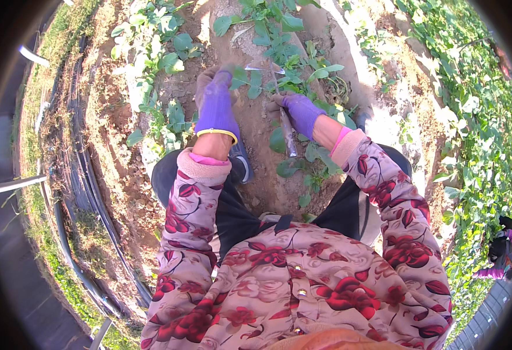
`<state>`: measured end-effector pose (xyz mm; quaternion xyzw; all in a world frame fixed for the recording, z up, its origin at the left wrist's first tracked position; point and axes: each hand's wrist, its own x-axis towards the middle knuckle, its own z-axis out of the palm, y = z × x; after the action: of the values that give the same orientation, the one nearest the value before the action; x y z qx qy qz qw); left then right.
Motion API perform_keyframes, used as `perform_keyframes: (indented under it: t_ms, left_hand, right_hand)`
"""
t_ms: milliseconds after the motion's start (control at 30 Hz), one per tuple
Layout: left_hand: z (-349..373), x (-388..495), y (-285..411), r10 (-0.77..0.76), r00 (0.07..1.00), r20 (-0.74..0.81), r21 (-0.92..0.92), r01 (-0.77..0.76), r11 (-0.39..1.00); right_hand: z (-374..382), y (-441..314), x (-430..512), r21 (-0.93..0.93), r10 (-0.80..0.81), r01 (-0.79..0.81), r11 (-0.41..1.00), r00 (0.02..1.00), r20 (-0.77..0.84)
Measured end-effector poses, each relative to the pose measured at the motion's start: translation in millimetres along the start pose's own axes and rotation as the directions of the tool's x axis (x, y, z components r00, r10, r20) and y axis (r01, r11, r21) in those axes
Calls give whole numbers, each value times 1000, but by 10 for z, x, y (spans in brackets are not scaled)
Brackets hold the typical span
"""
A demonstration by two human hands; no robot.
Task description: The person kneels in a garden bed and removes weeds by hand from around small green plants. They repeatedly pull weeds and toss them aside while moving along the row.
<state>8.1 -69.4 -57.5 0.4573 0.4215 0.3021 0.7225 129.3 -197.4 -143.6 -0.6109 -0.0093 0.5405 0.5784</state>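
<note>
My right hand [297, 111], in a purple glove with darker fingers, grips a small hand hoe [287, 138] by its worn handle. The hoe's thin shaft runs away from me to a narrow metal blade [256, 68], which lies among green leaves just above the soil. My left hand [215, 94], gloved alike with a yellow cuff edge, is held left of the blade with its fingers curled. Green leaves [247, 81] show right beside those fingers; blur hides whether they pinch any. Leafy plants [277, 35] grow in the soil [256, 118] before me.
A second row of leafy plants [164, 57] stands on the left. Black hoses [85, 175] run along the far left bed. Dense green vines [470, 109] cover the right side, where another person [500, 249] is at the edge. My shoe [240, 164] rests between the rows.
</note>
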Motion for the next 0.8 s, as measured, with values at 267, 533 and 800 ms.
perform_keyframes:
  t_ms: [267, 533, 800]
  left_hand:
    - [170, -576, -692, -340, 825, 451, -124, 435, 892]
    - [239, -148, -868, -441, 894, 83, -69, 446, 892]
    - [362, 1240, -1292, -412, 908, 75, -107, 418, 902]
  right_hand:
    - [-2, -43, 321, -392, -173, 164, 905, 985, 13]
    - [203, -394, -442, -726, -722, 481, 491, 691, -30]
    - [-119, -622, -1137, -613, -774, 591, 525, 631, -54]
